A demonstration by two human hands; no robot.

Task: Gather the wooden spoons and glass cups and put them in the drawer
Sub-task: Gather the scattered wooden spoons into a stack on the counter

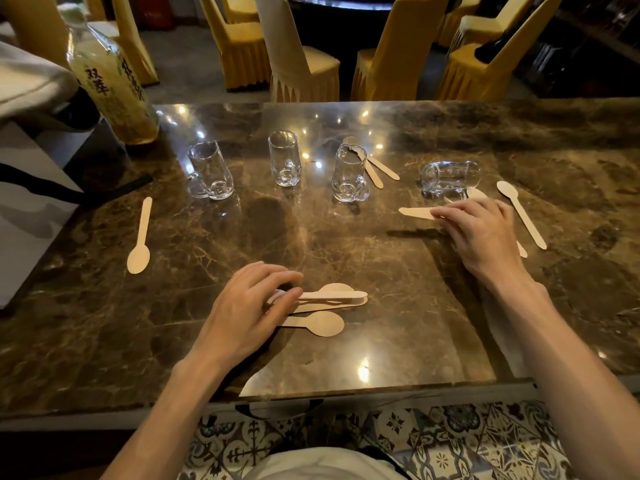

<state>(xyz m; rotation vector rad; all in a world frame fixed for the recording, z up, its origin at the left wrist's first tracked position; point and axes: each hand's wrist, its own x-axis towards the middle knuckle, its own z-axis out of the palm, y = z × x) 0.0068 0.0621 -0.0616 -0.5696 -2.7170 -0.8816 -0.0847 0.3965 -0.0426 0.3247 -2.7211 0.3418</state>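
Note:
My left hand grips the handles of a small bundle of wooden spoons low on the marble table. My right hand pinches one wooden spoon lifted slightly, its shadow on the table below. A lone spoon lies at the left, another spoon to the right of my right hand, and two spoons behind a glass. Three glass cups stand upright: left cup, middle cup, right cup. A further glass cup lies on its side.
A large bottle with printed characters stands at the table's back left beside a dark bag strap. Yellow-covered chairs line the far side. The near table edge sits above a patterned tile floor.

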